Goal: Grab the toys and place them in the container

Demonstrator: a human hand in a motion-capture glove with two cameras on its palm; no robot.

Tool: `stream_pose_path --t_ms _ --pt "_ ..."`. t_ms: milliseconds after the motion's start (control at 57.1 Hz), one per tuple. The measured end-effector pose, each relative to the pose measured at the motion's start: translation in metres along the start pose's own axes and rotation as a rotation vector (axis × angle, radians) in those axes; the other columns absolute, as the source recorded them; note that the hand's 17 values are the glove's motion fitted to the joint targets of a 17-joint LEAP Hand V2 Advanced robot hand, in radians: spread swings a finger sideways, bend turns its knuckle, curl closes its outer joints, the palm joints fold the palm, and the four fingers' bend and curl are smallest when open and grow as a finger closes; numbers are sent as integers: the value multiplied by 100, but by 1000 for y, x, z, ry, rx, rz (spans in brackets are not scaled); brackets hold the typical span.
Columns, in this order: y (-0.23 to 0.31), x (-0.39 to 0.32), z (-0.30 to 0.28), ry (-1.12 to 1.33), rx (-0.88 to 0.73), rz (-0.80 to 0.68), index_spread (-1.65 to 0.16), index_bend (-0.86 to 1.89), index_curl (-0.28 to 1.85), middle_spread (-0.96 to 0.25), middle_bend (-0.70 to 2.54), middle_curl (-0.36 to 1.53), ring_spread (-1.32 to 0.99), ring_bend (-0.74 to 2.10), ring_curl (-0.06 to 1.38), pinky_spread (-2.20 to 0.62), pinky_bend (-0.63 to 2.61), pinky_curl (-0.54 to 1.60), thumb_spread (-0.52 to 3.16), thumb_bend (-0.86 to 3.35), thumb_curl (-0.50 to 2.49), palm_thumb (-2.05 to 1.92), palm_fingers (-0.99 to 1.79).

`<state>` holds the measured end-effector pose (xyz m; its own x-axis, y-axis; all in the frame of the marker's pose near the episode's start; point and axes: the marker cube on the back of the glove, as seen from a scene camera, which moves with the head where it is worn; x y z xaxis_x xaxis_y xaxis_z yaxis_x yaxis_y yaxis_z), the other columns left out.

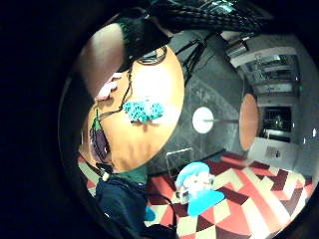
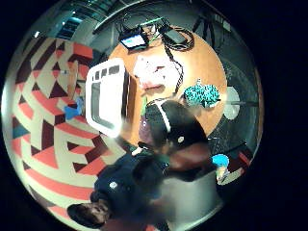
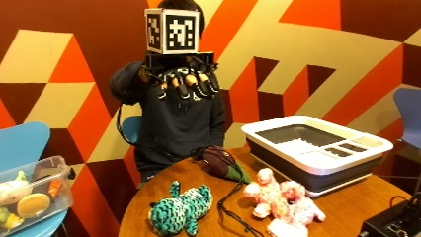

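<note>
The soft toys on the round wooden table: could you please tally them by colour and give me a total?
Teal spotted plush animal: 1
Pink-and-white fluffy plush animal: 1
Dark purple plush eggplant with green leaves: 1
Total: 3, all lying on the table, none in the white-rimmed grey container.

An office lounge or meeting room: bold red, orange and cream geometric wall [image 3: 309, 44], matching patterned carpet [image 1: 249, 199], round wooden table [image 3: 355, 202], light-blue moulded chairs [image 3: 20, 143]
</note>
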<state>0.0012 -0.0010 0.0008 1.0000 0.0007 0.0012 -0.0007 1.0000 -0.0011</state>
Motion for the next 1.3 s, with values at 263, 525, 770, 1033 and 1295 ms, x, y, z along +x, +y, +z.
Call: stream_pose_path --t_ms 263,525,770,1033,1295 --pt "-7 10 11 -24 -15 6 -22 17 14 -2 18 13 -1 19 6 5 70 23 121 8 9 6 -4" --pt "-23 14 36 -54 11 -11 -24 16 22 -2 18 20 -1 20 11 6 72 27 142 6 16 4 -7" --pt "-56 24 135 -80 0 -51 -25 13 24 -3 15 23 -1 19 16 7 75 29 132 -2 19 -2 -12" --pt "-66 42 225 -132 -92 26 -28 15 25 -6 12 22 0 16 17 8 80 32 121 -4 21 -5 -20" --pt "-62 46 262 -101 36 48 -33 20 28 -10 18 22 -5 46 21 7 78 29 126 3 25 8 37"
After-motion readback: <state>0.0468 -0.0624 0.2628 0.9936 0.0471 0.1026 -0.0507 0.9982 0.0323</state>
